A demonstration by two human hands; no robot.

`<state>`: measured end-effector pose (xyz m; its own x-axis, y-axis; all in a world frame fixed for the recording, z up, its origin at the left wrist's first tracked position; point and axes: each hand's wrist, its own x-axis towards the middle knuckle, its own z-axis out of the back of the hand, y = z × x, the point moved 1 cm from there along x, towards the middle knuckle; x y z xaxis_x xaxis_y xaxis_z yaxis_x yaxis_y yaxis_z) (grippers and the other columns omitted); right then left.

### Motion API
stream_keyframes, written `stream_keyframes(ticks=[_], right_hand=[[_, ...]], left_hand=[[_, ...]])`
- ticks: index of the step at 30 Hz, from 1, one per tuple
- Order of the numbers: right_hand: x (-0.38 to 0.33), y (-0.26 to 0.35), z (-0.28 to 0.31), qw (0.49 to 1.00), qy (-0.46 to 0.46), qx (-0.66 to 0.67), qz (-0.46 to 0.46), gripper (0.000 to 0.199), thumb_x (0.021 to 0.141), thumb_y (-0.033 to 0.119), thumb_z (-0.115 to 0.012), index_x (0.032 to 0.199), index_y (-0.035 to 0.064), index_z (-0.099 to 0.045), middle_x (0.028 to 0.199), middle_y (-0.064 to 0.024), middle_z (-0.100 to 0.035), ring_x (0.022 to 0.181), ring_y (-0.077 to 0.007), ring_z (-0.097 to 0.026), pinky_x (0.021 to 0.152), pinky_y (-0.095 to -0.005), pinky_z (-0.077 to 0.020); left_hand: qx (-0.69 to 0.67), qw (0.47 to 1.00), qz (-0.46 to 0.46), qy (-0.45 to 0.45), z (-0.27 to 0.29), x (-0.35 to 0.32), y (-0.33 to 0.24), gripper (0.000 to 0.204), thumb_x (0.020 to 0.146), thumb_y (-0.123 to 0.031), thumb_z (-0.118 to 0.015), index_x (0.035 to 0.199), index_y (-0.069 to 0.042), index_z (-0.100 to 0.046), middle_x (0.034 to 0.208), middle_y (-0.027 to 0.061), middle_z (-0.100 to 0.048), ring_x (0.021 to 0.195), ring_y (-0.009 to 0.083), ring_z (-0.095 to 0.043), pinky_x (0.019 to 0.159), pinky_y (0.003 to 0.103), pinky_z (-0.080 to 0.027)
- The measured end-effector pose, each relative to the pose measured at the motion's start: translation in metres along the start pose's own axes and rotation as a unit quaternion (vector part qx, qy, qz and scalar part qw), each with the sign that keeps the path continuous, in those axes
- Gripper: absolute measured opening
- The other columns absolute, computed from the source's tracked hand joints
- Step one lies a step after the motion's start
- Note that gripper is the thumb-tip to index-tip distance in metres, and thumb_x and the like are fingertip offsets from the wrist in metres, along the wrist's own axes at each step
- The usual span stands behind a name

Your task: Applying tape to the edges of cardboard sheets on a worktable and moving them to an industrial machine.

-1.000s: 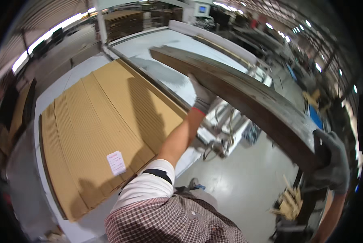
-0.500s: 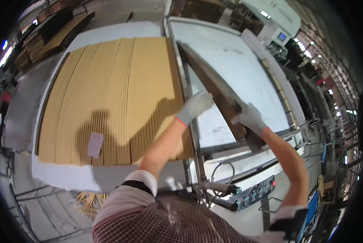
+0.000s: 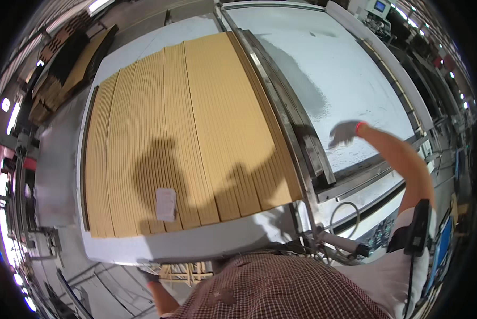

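my right hand (image 3: 344, 133) has let go of the dark board (image 3: 302, 133), gloved grip spread above it. the board now lies flat beside the cardboard sheets (image 3: 185, 138). my left hand (image 3: 152, 276) hangs low, its grip i cannot tell.

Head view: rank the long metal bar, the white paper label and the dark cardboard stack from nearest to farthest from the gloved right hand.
From the right hand:
1. Long metal bar, just to its left, along the edge of the tan sheets.
2. White paper label, lower left, lying on the tan sheets.
3. Dark cardboard stack, far upper left, beyond the table.
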<state>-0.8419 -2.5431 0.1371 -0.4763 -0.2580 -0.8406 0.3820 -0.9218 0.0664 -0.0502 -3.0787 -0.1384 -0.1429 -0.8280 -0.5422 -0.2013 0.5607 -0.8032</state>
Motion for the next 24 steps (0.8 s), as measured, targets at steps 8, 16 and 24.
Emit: stream_keyframes(ticks=[8,16,24], right_hand=[[0.2,-0.019,0.011,0.852,-0.219,0.428,0.208,0.058,0.088,0.035,-0.059,0.131,-0.0026,-0.046,0.127,-0.0138,-0.056,0.114,-0.0252,-0.053,0.099,-0.0343,-0.0385],[0.271,0.043,0.057,0.563,-0.212,0.735,0.312,0.043,0.094,0.028,-0.052,0.127,-0.0002,-0.054,0.12,-0.0088,-0.059,0.105,-0.0156,-0.056,0.095,-0.029,-0.0425],[0.295,0.11,0.055,0.677,-0.16,0.655,0.295,0.042,0.096,0.028,-0.047,0.123,-0.0033,-0.055,0.117,-0.012,-0.061,0.103,-0.0182,-0.058,0.092,-0.0299,-0.0449]], left_hand=[[0.004,0.985,0.161,-0.065,-0.131,0.003,0.099,0.07,0.092,-0.064,-0.026,0.135,-0.011,-0.04,0.126,0.0047,-0.048,0.11,0.0244,-0.048,0.093,0.043,-0.043],[0.044,0.987,0.06,-0.14,-0.218,0.039,0.096,0.07,0.092,-0.065,-0.027,0.133,-0.01,-0.041,0.122,0.0045,-0.051,0.105,0.0237,-0.05,0.089,0.043,-0.045],[0.032,0.982,0.017,-0.185,-0.206,0.015,0.085,0.07,0.092,-0.066,-0.028,0.131,-0.01,-0.043,0.118,0.0043,-0.053,0.101,0.0231,-0.052,0.084,0.042,-0.047]])
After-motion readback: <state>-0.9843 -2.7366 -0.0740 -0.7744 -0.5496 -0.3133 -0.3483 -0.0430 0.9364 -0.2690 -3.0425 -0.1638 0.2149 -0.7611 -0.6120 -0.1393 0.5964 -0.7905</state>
